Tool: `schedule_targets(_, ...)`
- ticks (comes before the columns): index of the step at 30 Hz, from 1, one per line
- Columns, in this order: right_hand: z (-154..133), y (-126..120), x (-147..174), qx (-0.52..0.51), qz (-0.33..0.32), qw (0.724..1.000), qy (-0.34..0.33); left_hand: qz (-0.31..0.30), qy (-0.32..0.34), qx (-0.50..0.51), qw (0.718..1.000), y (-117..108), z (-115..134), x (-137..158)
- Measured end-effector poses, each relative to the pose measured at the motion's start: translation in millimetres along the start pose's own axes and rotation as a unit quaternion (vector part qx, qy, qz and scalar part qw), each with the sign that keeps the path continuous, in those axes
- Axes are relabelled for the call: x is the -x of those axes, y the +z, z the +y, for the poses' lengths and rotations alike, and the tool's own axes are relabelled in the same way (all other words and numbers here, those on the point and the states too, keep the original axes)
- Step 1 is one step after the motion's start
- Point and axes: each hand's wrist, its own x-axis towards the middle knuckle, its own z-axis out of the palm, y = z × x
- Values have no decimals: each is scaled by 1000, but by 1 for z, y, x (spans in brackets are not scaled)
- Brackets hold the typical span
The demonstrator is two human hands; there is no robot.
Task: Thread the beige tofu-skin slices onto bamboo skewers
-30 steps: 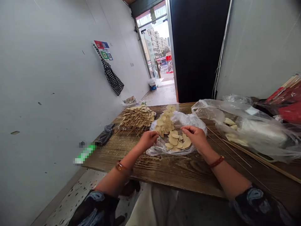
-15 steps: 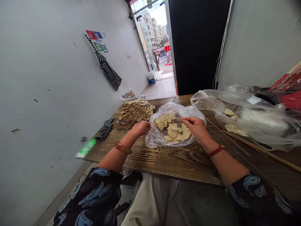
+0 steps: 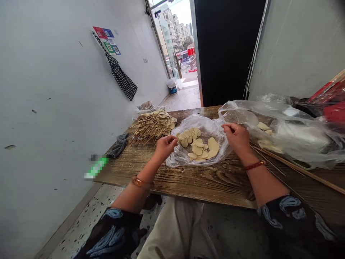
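My left hand (image 3: 166, 146) is closed in a pinch at the left rim of a clear plastic bag (image 3: 175, 161). Whatever its fingertips hold is too small to make out. Spread open on the table, the bag carries several pale, flat food slices (image 3: 213, 146), some overlapping in a row. Over the bag's right edge, my right hand (image 3: 238, 139) is also pinched, and I cannot make out anything between thumb and finger. Behind my left hand lies a heap of skewered slices (image 3: 156, 124), their thin sticks pointing toward me.
Long bamboo skewers (image 3: 302, 169) lie on the wooden table (image 3: 210, 185) at right, beside a large plastic bag (image 3: 299, 140) with more pale pieces. A grey cloth (image 3: 118, 145) sits at the left edge, near the wall. A bucket (image 3: 172, 87) stands by the door.
My hands have moved apart: the right went to the right, away from the slices, and the left shifted slightly up and right. Thin sticks seen at the left hand no longer show clearly.
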Motion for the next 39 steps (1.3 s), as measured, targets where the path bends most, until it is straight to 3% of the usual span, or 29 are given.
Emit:
schedule_targets(3, 10, -9, -7, 124, 4, 992, -10, 8, -12, 113, 994, 18, 5, -1)
schedule_targets(9, 33, -20, -13, 307, -92, 947, 32, 11, -20, 245, 969, 39, 21, -14)
schedule_targets(15, 46, -25, -11, 362, -152, 916, 78, 32, -44, 319, 946, 50, 24, -29)
schedule_targets(24, 46, -25, -13, 388, -177, 897, 115, -17, -41, 346, 937, 77, 22, -38)
schedule_targets(28, 44, -25, -13, 396, -196, 889, 125, -20, -3, 282, 959, 83, 14, -41)
schedule_targets(32, 40, -24, -12, 405, -213, 879, 135, -56, 136, 44, 988, 90, 13, -34)
schedule_targets(35, 34, -24, -13, 407, -218, 875, 145, -116, 237, -143, 954, 95, 18, -23)
schedule_targets(39, 27, -28, -13, 400, -229, 872, 163, -164, 275, -251, 914, 101, 22, -11)
